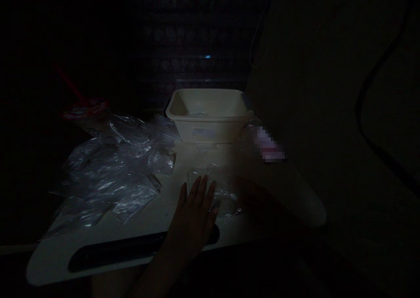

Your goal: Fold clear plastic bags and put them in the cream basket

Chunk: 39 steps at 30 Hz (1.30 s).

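My left hand (196,206) lies with its fingers spread on the left part of a clear plastic piece (225,196), near the middle of a pale table. Just right of that plastic is my right hand (251,195), very dark and smeared, so its fingers cannot be made out. A large heap of crinkled clear plastic bags (114,171) covers the left part of the table. Behind the hands stands a cream rectangular tub (210,127) with a small label on its front and something clear inside.
A cup (87,114) with a red straw stands at the back left. A blurred-out pinkish item (269,147) lies right of the tub. The table (55,263) has a dark slot along its front edge. A dark cable hangs at the right.
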Each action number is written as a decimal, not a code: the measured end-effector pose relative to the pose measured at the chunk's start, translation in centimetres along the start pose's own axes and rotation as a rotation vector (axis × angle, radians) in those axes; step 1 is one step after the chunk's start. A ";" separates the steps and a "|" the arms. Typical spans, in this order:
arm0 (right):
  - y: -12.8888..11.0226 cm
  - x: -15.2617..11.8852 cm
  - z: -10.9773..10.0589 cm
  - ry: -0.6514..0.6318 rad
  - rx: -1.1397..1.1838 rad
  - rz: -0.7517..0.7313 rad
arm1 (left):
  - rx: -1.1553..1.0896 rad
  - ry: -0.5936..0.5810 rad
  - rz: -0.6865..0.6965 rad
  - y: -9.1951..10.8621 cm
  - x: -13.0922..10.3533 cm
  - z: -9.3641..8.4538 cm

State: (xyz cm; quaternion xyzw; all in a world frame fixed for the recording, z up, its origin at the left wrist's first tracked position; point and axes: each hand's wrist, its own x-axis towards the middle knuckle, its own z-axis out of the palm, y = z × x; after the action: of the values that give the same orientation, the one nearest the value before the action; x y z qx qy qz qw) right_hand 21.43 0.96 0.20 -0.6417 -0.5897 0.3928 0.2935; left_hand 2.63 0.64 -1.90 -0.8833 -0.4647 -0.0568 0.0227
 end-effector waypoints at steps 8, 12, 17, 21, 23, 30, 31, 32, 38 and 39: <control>0.5 -0.6 -0.4 -0.042 0.009 0.117 | 0.001 -0.010 -0.002 0.1 0.0 0.0; 0.9 -0.8 -0.3 -0.063 0.012 0.133 | 0.000 -0.022 0.001 0.1 0.0 0.0; 0.4 1.0 0.5 -0.063 0.097 0.114 | 0.007 -0.017 0.001 0.1 0.1 -0.1; -0.6 3.0 0.8 -0.027 0.177 0.125 | 0.010 -0.007 0.005 0.1 0.1 -0.1; -1.0 3.8 0.7 -0.013 0.177 0.133 | 0.011 -0.001 0.005 0.1 0.0 0.0; -1.1 4.7 0.3 0.005 0.184 0.143 | 0.006 -0.009 0.005 0.1 0.0 -0.1; -1.1 4.7 0.3 0.011 0.176 0.143 | 0.005 -0.008 0.006 0.1 0.0 -0.1; -1.0 4.7 0.3 0.010 0.175 0.147 | 0.003 -0.007 0.008 0.1 0.0 -0.1; -0.6 5.1 0.0 0.053 0.172 0.112 | -0.001 0.006 -0.003 0.1 0.0 0.0; -0.6 5.1 -0.1 0.057 0.191 0.101 | 0.000 0.005 0.000 0.1 0.0 0.0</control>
State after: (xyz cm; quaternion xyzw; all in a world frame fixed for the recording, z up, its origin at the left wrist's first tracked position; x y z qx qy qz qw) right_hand 21.16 6.05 -0.08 -0.6507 -0.5080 0.4429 0.3498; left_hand 2.70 0.60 -1.90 -0.8831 -0.4649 -0.0591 0.0238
